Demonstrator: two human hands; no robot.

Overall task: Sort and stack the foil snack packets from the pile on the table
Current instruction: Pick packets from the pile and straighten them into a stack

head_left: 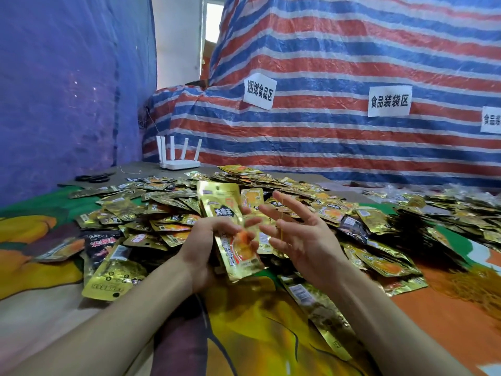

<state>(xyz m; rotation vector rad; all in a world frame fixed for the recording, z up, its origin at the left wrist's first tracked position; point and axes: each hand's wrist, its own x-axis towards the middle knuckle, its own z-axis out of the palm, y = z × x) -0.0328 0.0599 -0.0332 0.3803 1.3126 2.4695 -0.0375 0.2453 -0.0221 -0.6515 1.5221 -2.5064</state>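
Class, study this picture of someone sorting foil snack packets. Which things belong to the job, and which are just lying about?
Belong to the job: stack of gold packets, gripped in the left hand; right hand, fingers spread; pile of packets.
Just lying about: white router; black scissors; paper signs; striped tarpaulin.

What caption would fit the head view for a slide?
Left hand grips a stack of gold foil packets over the pile; right hand open beside it.
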